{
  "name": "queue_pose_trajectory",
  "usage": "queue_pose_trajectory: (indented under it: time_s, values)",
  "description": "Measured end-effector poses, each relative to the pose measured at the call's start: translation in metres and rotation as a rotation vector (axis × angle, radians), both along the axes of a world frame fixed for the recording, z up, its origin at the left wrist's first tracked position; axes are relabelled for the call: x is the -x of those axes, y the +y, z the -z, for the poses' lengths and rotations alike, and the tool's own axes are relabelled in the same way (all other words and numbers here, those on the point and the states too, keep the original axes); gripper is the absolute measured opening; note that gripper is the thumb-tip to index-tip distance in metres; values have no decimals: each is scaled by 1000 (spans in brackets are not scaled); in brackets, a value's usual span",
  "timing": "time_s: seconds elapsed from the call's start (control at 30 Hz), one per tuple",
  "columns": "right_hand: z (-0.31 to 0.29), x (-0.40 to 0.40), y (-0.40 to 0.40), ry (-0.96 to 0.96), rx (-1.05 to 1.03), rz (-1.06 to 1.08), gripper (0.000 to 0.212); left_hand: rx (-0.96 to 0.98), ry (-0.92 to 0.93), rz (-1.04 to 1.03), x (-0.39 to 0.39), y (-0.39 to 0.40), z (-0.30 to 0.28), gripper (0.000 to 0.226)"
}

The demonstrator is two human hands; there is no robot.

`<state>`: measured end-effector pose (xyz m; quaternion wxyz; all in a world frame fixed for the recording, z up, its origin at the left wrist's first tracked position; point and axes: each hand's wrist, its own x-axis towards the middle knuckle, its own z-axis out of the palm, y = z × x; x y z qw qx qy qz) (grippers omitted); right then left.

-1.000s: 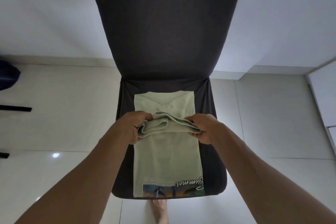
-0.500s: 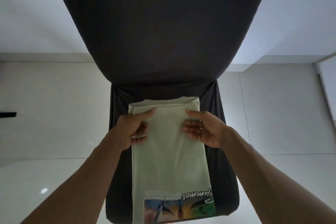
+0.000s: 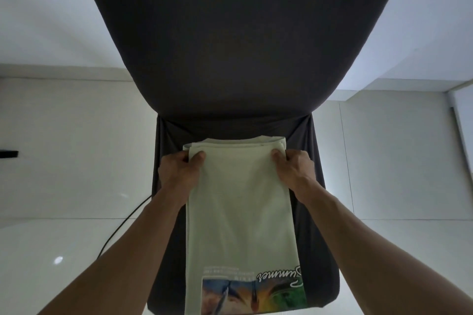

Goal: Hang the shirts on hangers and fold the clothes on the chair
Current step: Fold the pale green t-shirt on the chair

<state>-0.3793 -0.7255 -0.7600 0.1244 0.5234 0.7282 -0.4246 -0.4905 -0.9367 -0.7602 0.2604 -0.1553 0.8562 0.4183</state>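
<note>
Pale green printed cotton T-shirt (image 3: 238,212) half-folded lengthwise on dark fabric-covered chair (image 3: 235,41); left hand (image 3: 179,174) and right hand (image 3: 294,170) pinch its far corners (final cross-folds left; no hangers visible).

A pale green T-shirt (image 3: 239,202) is lying folded lengthwise on the seat of a dark grey chair (image 3: 238,41). The left hand (image 3: 179,174) and right hand (image 3: 294,171) are gripping its far corners, thumbs on top. A black cable (image 3: 122,227) is trailing across the white floor (image 3: 64,148).
</note>
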Motion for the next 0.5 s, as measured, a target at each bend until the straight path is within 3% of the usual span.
queue_pose_trajectory:
  time_s: [0.23,0.5]
  values:
    - [-10,-28,-17,64,-21,37,30,65,71,46,-26,-14,-6,53]
    - [-19,-95,-46,112,23,32,29,40,98,58,-102,-55,-10,42]
